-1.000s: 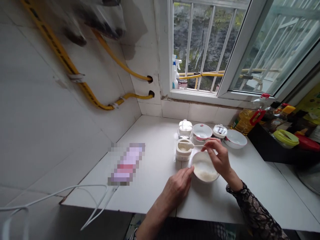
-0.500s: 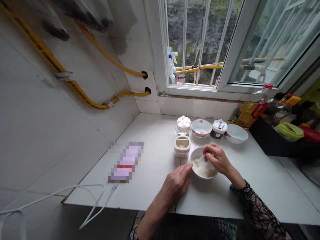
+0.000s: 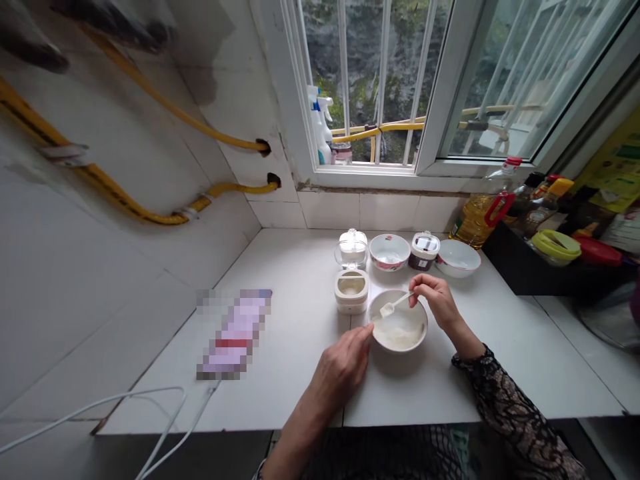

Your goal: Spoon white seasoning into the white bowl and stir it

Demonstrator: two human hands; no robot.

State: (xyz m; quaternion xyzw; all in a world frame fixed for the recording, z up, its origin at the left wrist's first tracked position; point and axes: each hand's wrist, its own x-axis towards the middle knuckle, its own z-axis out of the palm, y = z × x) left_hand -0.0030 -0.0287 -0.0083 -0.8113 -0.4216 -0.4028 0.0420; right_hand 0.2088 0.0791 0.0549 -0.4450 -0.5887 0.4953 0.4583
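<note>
A white bowl (image 3: pixel 423 333) with pale powder in its bottom stands on the counter. My left hand (image 3: pixel 345 363) holds its left rim, fingertips together at the edge; the thumb's grip is mostly hidden. Pinched in my right hand (image 3: pixel 436 303) is the handle of a small white spoon (image 3: pixel 388 309), tilted over the bowl, its head above the powder. Close behind the bowl's left side is a cream seasoning jar (image 3: pixel 351 303) with a see-through lid.
Behind stand a clear-lidded jar (image 3: pixel 353 243), a floral bowl (image 3: pixel 390 255), a dark-based jar (image 3: pixel 425 252) and another bowl (image 3: pixel 459 261). An oil bottle (image 3: pixel 480 213) and a black condiment box (image 3: pixel 530 267) are at right. A blurred purple object (image 3: pixel 237 333) with a white cable lies left.
My right hand has raised the spoon slightly out of the powder and back from the bowl's left side. My left hand stays at the rim. The whole view has shifted a little.
</note>
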